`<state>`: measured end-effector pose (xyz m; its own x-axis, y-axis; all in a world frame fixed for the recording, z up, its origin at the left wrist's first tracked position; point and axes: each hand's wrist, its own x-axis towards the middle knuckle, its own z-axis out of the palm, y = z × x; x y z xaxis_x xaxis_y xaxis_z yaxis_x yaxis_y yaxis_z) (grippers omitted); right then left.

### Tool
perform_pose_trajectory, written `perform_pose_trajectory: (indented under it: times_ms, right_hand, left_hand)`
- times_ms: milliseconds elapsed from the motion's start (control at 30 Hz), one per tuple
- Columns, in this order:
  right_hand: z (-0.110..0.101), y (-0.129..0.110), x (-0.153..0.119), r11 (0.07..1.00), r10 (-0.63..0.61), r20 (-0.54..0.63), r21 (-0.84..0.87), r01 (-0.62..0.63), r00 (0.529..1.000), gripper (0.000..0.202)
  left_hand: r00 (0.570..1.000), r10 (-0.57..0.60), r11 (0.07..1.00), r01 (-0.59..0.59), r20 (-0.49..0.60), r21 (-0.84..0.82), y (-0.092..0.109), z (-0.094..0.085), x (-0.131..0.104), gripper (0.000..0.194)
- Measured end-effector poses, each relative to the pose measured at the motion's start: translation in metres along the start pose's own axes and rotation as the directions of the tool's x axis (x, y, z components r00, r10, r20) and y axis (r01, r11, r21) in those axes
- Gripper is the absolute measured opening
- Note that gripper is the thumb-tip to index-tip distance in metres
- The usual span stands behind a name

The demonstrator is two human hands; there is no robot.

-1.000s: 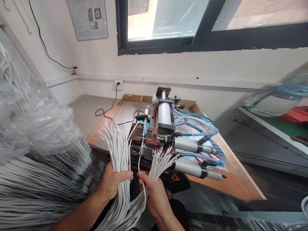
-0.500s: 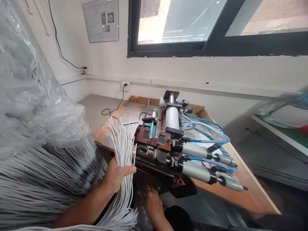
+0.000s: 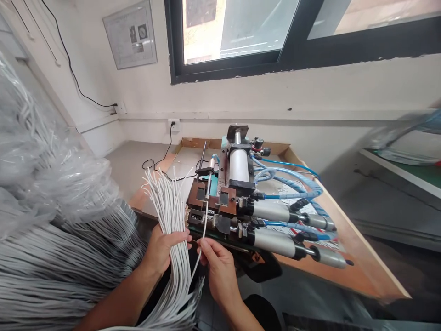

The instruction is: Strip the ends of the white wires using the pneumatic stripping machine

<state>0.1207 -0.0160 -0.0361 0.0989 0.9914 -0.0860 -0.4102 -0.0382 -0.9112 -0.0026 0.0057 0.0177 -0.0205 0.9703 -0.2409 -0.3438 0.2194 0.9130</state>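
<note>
My left hand (image 3: 164, 246) is wrapped round a thick bundle of white cables (image 3: 168, 207), whose loose upper ends fan out above my fist. Pinched between the thumb and fingers of my right hand (image 3: 217, 266) is a single white cable (image 3: 206, 225). Its upper end reaches up into the gap between the dark jaws of a pneumatic machine (image 3: 213, 202). Its lower part runs down towards the bundle. My right hand stays just in front of the machine's front edge, apart from the jaws.
A large pile of grey-white cables (image 3: 69, 271) under clear plastic wrap (image 3: 69, 170) fills the left side. Metal cylinders (image 3: 275, 243) and blue air hoses (image 3: 292, 184) extend to the machine's right. The wooden-edged table (image 3: 372, 266) stands below a window (image 3: 237, 32).
My right hand has come up from below and now pinches one cable, raised into the machine's jaws. My left hand still grips the bundle. The view has shifted slightly.
</note>
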Motion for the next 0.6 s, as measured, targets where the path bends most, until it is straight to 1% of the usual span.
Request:
perform_pose_trajectory:
  times_ms: [100, 233, 400, 467, 533, 600]
  right_hand:
    - [0.001, -0.005, 0.004, 0.992, 0.069, -0.026, 0.11, -0.065, 0.997, 0.024]
    - [0.003, -0.009, 0.009, 0.965, 0.17, -0.038, 0.211, -0.158, 0.985, 0.023]
    - [0.005, -0.01, 0.01, 0.937, 0.235, -0.044, 0.276, -0.214, 0.971, 0.024]
    - [0.007, -0.012, 0.01, 0.927, 0.26, -0.011, 0.284, -0.247, 0.965, 0.023]
    - [0.01, -0.014, 0.011, 0.916, 0.285, 0.055, 0.278, -0.289, 0.957, 0.022]
    - [0.012, -0.017, 0.011, 0.924, 0.268, 0.106, 0.252, -0.286, 0.958, 0.023]
  left_hand:
    - [1.0, -0.004, 1.0, 0.004, 0.002, -0.023, 0.003, 0.004, 0.002, 0.018]
    - [1.0, 0.005, 0.999, -0.005, -0.001, -0.034, 0.005, 0.008, 0.003, 0.017]
    - [0.999, 0.037, 0.999, -0.037, -0.004, -0.017, 0.004, 0.009, 0.003, 0.018]
    - [0.999, 0.043, 0.999, -0.043, -0.005, 0.004, 0.002, 0.009, 0.002, 0.019]
    - [0.999, 0.048, 0.999, -0.048, -0.007, 0.019, 0.0, 0.01, 0.0, 0.019]
    - [0.998, 0.069, 0.997, -0.069, 0.012, 0.038, -0.001, 0.012, -0.003, 0.017]
